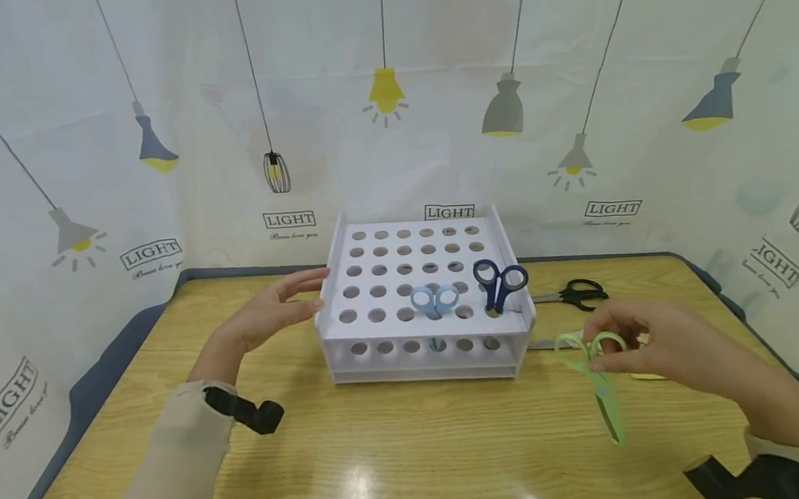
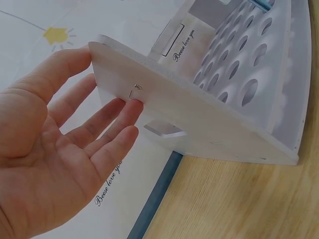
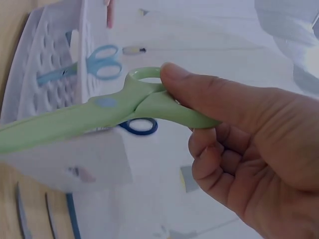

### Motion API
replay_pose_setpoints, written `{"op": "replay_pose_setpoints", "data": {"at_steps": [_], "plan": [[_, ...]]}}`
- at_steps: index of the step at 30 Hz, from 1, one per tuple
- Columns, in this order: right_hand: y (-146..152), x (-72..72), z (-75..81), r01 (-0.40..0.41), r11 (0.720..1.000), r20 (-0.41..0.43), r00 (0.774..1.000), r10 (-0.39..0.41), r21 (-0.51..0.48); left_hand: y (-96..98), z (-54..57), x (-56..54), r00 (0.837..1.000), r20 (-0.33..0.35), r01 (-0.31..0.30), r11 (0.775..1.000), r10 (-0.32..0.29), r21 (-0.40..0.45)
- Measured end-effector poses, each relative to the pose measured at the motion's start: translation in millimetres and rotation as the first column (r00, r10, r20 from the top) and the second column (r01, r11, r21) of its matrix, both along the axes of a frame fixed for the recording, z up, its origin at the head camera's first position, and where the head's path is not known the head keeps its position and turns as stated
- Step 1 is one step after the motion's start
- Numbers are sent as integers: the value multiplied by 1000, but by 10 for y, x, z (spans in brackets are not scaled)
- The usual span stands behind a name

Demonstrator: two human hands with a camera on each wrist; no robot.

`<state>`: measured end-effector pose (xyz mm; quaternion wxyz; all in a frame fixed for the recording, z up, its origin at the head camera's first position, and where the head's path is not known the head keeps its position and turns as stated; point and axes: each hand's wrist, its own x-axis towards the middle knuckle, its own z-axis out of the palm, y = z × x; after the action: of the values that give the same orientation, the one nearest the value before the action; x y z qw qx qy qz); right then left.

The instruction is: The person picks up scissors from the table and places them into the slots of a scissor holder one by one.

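A white rack (image 1: 425, 374) with rows of round holes stands on the table. My left hand (image 1: 268, 313) is at its left side; in the left wrist view the straight fingers (image 2: 119, 117) rest against the side panel (image 2: 199, 122). To the right of the rack, my right hand (image 1: 650, 344) pinches light-green scissors (image 1: 606, 401) by the handle loops, blades pointing down above the table. Light-blue scissors (image 1: 435, 303) and navy scissors (image 1: 496, 293) stand blades-down in the rack's front row area, handles above the top board.
Black-handled scissors (image 1: 582, 295) lie on the table (image 1: 400, 450) right of the rack. Nearer, a metal blade (image 1: 545, 344) shows, its handle end hidden by my right hand. A small yellow piece (image 1: 648, 377) lies below that hand. Lamp-printed cloth (image 1: 337, 153) walls surround the table.
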<state>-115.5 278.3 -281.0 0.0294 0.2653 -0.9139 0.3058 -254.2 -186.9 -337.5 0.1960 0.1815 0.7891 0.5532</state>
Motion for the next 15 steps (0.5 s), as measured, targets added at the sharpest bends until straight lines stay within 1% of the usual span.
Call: {"op": "replay_pose_setpoints", "data": {"at_steps": [2,5,8,11,13,15], "plan": [[-106,-62,50,-32,999,-32,999,32,8,-8,-10,-4,1000,-4,-2,1000,2,-3],[-246,-170,105,-105,995,-69,992,104,-2,-15,-20,-8,1000,-7,-3,1000,3,-4],[-376,-263,151,-136,991,-53,989,135,-15,-18,-26,-15,1000,-14,-1,1000,1,-8],[-489,-339,180,-144,989,-21,989,144,-32,-16,-25,-19,1000,-26,0,1000,0,-14],[-559,-386,201,-158,987,-20,987,157,-36,-14,-23,-19,1000,-26,-4,1000,3,-16],[-631,-434,223,-192,980,-31,981,191,-54,-13,-25,-19,1000,-22,-10,1000,9,-11]]}}
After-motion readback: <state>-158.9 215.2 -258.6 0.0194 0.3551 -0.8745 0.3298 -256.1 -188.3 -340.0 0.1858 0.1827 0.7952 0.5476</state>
